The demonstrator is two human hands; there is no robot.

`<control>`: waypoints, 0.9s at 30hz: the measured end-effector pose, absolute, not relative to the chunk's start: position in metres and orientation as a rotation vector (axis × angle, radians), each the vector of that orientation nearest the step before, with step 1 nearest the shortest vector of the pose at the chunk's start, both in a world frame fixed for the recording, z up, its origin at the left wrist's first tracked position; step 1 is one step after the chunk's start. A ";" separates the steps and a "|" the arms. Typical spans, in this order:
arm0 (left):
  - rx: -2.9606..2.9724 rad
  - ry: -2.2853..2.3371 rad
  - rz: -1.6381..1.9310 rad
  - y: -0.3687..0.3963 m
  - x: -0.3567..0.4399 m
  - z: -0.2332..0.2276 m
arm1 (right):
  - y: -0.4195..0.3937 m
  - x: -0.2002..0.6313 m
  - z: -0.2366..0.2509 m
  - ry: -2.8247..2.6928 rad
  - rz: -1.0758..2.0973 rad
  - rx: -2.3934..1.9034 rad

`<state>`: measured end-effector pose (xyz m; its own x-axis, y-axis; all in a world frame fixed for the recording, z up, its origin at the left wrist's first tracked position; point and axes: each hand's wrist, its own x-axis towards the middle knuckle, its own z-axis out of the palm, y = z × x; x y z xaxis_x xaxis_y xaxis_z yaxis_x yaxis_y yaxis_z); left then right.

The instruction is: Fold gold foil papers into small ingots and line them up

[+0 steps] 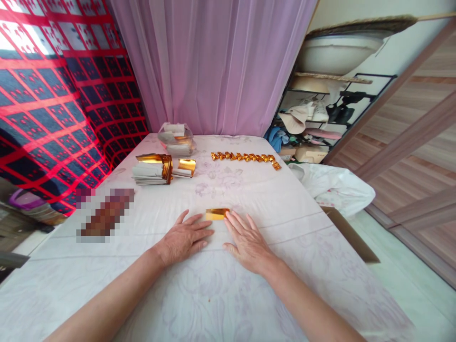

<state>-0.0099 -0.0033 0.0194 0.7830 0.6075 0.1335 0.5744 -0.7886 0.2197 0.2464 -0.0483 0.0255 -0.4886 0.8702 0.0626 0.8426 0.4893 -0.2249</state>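
The gold foil strip [214,215] lies near the middle of the cloth-covered desk [228,299], well in from both side edges. The right hand [249,243], fingers spread, touches its right end; the left hand [183,238], fingers fanned flat, rests just beside its left end. A stretch of desk separates both from the foil stack [151,172] and folded gold row [245,157] toward the far edge.

No legible lettering, numbers or signs appear; faint reddish marks on the crumpled white plastic bag [344,185] are unreadable.
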 end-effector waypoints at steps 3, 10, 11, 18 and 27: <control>2.788 0.964 0.253 -0.004 -0.009 0.021 | -0.048 0.234 0.020 -2.603 0.308 -1.419; 2.717 1.011 0.251 -0.005 -0.011 0.022 | -0.048 0.251 0.014 -2.610 0.407 -1.493; 2.721 1.028 0.242 -0.007 -0.010 0.023 | -0.048 0.254 0.015 -2.613 0.413 -1.494; 2.823 1.154 0.229 -0.027 0.019 0.027 | -0.049 0.254 0.017 -2.620 0.407 -1.474; 2.913 1.207 0.281 -0.037 0.027 0.012 | -0.050 0.257 0.013 -2.602 0.443 -1.443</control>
<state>0.0275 -0.0373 0.0123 0.6935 0.6994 0.1727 0.7037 -0.7091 0.0457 0.2569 -0.0496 0.0128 -0.5330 0.8457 -0.0257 0.8067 0.4987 -0.3171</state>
